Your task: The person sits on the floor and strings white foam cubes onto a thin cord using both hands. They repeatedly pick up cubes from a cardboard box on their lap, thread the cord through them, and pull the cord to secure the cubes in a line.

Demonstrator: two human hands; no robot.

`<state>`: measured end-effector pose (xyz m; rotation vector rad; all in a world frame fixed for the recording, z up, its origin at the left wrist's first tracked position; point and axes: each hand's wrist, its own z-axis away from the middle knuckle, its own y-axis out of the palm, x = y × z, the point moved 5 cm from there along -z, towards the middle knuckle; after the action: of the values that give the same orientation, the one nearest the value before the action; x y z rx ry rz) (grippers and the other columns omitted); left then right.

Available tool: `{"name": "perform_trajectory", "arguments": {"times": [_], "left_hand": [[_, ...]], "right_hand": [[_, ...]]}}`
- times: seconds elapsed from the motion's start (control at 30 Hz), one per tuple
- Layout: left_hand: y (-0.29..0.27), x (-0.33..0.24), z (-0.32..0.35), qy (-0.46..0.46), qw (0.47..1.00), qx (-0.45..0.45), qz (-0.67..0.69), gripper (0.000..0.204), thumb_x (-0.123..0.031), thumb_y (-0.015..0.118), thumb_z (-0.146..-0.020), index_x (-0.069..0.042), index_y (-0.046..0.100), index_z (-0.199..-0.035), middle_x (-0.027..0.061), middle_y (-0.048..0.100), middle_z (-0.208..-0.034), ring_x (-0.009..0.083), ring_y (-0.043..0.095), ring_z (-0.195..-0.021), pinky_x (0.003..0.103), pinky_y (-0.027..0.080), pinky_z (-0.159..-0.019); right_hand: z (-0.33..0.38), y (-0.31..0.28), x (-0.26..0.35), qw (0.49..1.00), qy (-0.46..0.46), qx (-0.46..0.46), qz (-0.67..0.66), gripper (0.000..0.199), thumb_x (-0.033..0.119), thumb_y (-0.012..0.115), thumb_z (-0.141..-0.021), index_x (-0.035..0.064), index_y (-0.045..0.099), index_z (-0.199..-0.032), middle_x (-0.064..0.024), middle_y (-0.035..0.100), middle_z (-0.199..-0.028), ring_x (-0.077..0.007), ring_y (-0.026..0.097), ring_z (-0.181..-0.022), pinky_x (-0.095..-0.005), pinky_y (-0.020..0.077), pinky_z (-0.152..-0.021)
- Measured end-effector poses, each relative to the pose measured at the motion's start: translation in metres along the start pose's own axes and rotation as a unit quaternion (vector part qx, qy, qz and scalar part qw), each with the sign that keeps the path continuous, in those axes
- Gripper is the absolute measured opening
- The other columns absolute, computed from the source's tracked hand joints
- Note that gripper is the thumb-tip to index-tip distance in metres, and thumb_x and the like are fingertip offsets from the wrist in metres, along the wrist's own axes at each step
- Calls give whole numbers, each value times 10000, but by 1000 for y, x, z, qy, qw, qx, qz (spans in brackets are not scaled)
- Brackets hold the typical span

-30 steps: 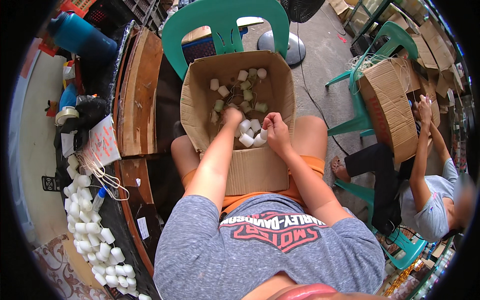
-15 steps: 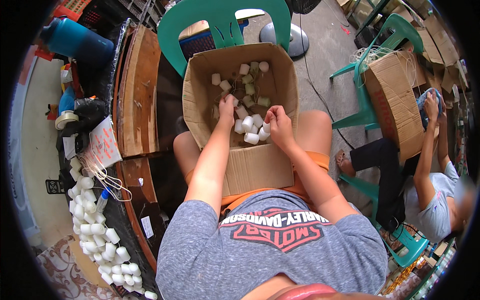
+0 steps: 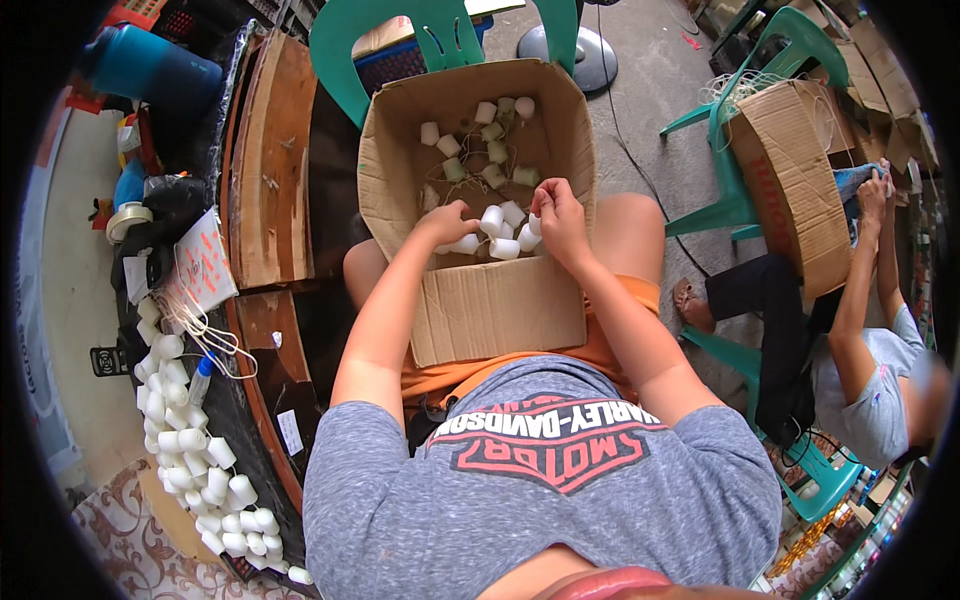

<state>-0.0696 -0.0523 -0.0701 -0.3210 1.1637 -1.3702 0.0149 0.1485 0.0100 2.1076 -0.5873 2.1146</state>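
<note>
An open cardboard box (image 3: 490,300) rests on my lap, with several small white and pale green plastic cylinders (image 3: 490,150) lying in it. My left hand (image 3: 447,222) is inside the box near its front wall, fingers curled on a white cylinder (image 3: 465,243). My right hand (image 3: 558,218) is beside it, fingers pinched around another white cylinder (image 3: 533,224). A few more white cylinders (image 3: 503,232) lie between the two hands.
A long string of white cylinders (image 3: 190,450) lies on the dark wooden bench (image 3: 265,170) at my left, beside a plastic bag and tape roll (image 3: 125,218). A green plastic chair (image 3: 400,35) stands behind the box. At right another person (image 3: 860,350) handles a second cardboard box (image 3: 795,180).
Both hands have stayed inside the box near its front wall, shifting slightly among the white cylinders. The view has tilted a little; the box looks nearer.
</note>
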Motion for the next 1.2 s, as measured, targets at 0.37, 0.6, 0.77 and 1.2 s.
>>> {"name": "perform_trajectory", "arguments": {"times": [0.37,0.6,0.77,1.2], "left_hand": [[21,-41,-9,-89,970,151,167,735,-556,690,-677,-10,564,-1154,194,651,-1008,291,652,-899,377,529,-661],[39,-48,-4,-112,928,255,246,614,-372,736,-695,-88,496,-1185,107,624,-974,210,651,-823,323,568,-570],[54,-43,-2,-111,886,300,335,508,-273,664,-771,-128,477,-1220,82,600,-1016,174,606,-779,300,544,-555],[-1,-74,29,-108,720,185,660,330,-336,646,-843,-171,575,-1120,-12,568,-1013,114,553,-929,299,470,-791]], "right_hand": [[-2,-2,-8,1000,5,-2,-12,80,70,465,-935,-5,488,-918,-89,581,-686,-172,566,-619,-295,461,-597],[-1,-1,-2,1000,4,2,-7,74,65,468,-931,-5,484,-918,-93,586,-692,-178,576,-630,-296,467,-608],[0,1,4,1000,10,21,-1,72,66,476,-926,-6,483,-924,-113,603,-718,-211,605,-667,-316,477,-631],[0,-2,50,995,-28,-59,-74,68,83,476,-952,21,503,-946,-78,629,-809,-126,593,-741,-280,487,-676]]}}
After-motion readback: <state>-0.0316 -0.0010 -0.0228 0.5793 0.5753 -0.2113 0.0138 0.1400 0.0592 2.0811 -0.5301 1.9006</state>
